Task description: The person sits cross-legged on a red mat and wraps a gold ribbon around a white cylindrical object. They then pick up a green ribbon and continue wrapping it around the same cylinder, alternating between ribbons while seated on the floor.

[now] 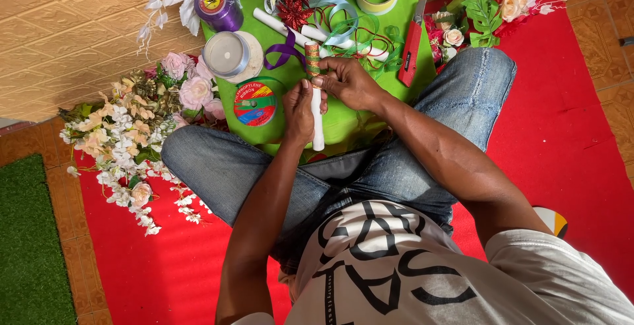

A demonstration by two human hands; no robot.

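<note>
From my remote seat I see a red mat (568,133) spread over the tiled floor, with a green sheet (343,123) laid across it in front of the crossed legs in jeans, a spray of pale artificial flowers (125,140) on the left and a red-handled cutter (411,51) on the right. Over the sheet's middle my left hand (299,112) is wrapped shut around a white candle (318,123), while my right hand (349,82) pinches closed on its ribbon-wound upper end (312,59). A ribbon spool (255,103) lies just beside the left hand.
</note>
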